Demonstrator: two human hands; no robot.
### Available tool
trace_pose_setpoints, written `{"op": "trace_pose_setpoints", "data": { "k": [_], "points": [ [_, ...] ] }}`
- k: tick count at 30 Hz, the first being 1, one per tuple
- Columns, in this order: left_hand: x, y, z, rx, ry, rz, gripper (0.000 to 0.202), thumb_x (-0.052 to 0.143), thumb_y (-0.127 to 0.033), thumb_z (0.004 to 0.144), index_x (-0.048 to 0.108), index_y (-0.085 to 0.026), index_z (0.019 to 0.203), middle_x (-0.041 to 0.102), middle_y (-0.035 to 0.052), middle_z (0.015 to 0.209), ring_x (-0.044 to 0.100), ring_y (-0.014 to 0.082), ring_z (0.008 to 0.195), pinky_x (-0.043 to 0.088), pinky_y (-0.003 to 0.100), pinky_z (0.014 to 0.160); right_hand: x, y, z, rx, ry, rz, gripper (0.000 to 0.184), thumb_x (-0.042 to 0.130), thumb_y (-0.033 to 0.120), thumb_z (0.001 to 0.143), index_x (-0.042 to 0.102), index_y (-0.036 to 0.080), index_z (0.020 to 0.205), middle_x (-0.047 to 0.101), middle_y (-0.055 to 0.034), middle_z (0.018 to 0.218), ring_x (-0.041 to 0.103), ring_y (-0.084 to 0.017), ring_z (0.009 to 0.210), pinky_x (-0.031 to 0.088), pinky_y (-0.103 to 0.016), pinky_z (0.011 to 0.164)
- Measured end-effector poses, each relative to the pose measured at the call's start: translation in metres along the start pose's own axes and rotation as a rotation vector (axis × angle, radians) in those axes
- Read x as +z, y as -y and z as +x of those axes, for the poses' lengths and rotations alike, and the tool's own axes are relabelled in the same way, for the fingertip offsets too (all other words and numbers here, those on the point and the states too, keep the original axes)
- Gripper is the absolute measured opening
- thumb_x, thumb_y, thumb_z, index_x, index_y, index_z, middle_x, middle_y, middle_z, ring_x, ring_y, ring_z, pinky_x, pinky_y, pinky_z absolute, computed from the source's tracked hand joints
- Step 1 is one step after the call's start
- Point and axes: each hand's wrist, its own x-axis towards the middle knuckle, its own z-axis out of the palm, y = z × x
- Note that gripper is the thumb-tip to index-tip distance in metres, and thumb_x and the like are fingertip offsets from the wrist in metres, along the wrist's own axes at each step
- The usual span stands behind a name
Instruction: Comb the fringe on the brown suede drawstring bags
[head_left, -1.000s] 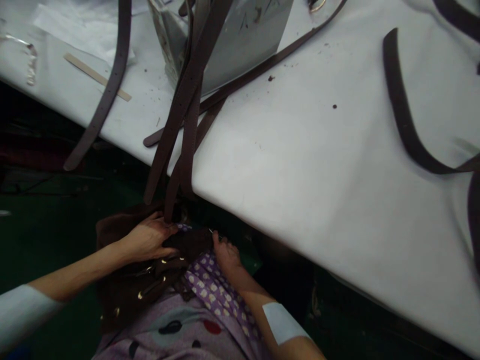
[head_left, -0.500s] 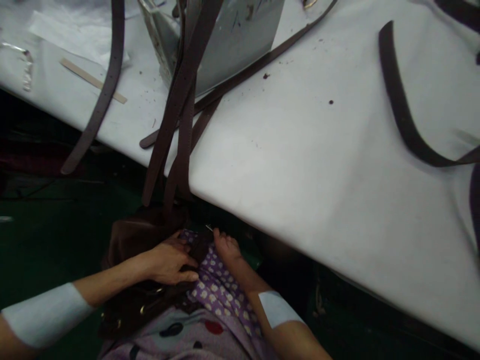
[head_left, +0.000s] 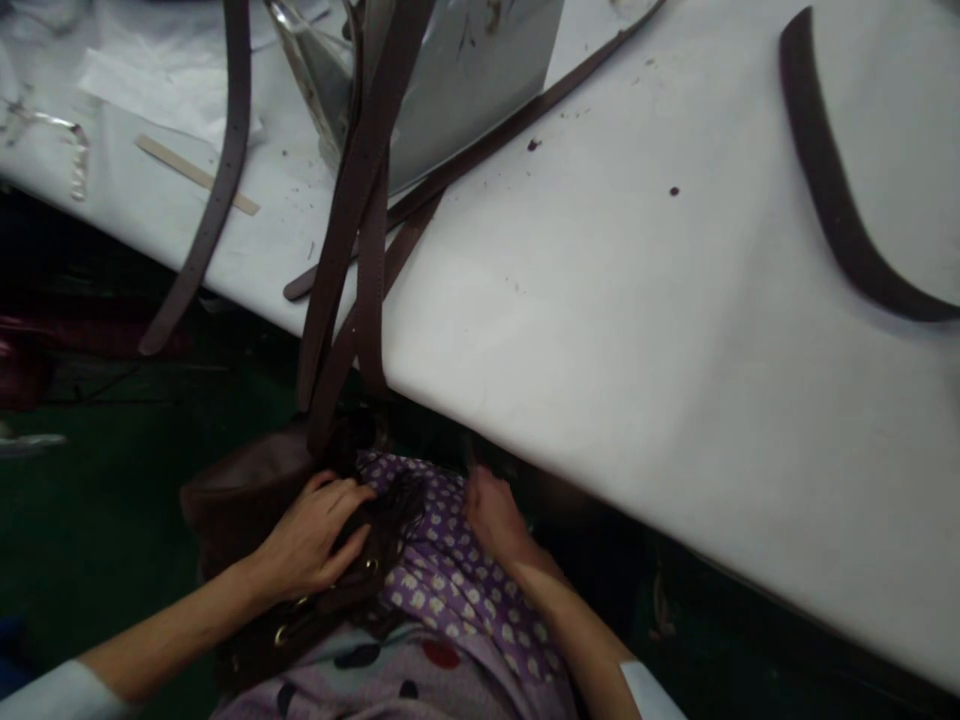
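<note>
A dark brown leather bag with metal eyelets lies on my lap, against purple dotted cloth. My left hand lies on top of the bag with its fingers curled over the leather, gripping it. My right hand is closed just under the table's edge, knuckles up; what it pinches is hidden. Several brown leather straps hang from the white table down to the bag.
A shiny metal box stands at the table's back with straps draped over it. A wooden stick and one more strap lie at the left, a curved dark strap at the right. Dark floor lies below.
My left hand slid down and back along the bag. My right hand moved to the right, under the table's edge, and the small bright thing at its fingertips no longer shows.
</note>
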Motion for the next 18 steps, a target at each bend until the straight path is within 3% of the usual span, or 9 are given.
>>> {"op": "trace_pose_setpoints", "data": {
  "k": [3,6,9,15,18],
  "points": [
    [-0.004,-0.004,-0.006,0.010,-0.036,-0.002,0.028,0.047,-0.020,0.088,0.041,-0.018,0.116,0.062,0.0092,0.102,0.056,0.0220,0.097,0.028,0.046,0.097,0.026,0.030,-0.022,-0.176,-0.061,-0.009,0.066,0.038,0.011,0.088,0.014,0.022,0.148,0.071,-0.0083,0.092,0.068,-0.022,0.080,0.048,-0.027,0.067],
    [-0.010,-0.011,-0.007,0.032,-0.067,-0.007,0.018,0.046,-0.016,0.088,0.046,-0.019,0.106,0.063,0.0067,0.092,0.057,0.0214,0.087,0.030,0.046,0.091,0.058,0.056,-0.026,-0.366,-0.016,-0.160,0.070,0.046,0.011,0.081,0.021,0.018,0.147,0.072,-0.0120,0.095,0.069,-0.025,0.081,0.051,-0.031,0.069],
    [-0.013,-0.016,-0.008,0.073,-0.094,-0.021,0.014,0.043,-0.011,0.088,0.048,-0.020,0.098,0.061,0.0030,0.080,0.054,0.0185,0.076,0.032,0.043,0.084,0.075,0.061,-0.006,-0.275,0.014,-0.297,0.061,0.045,0.008,0.083,0.031,0.011,0.142,0.071,-0.0166,0.092,0.069,-0.027,0.081,0.054,-0.034,0.068],
    [0.001,-0.011,-0.004,0.098,-0.116,-0.041,0.012,0.044,-0.009,0.087,0.049,-0.019,0.093,0.058,0.0013,0.074,0.051,0.0176,0.070,0.032,0.039,0.075,0.065,0.037,0.038,-0.157,-0.012,-0.316,0.056,0.035,0.000,0.088,0.030,0.014,0.142,0.069,-0.0166,0.099,0.068,-0.024,0.089,0.054,-0.034,0.072],
    [0.005,-0.013,-0.005,0.124,-0.110,-0.052,0.014,0.043,-0.007,0.086,0.049,-0.020,0.089,0.057,0.0005,0.072,0.050,0.0175,0.068,0.031,0.038,0.072,0.051,0.025,0.043,-0.102,0.003,-0.288,0.042,0.044,0.015,0.094,0.040,0.016,0.136,0.065,-0.0122,0.106,0.065,-0.021,0.091,0.054,-0.037,0.077]
  ]
}}
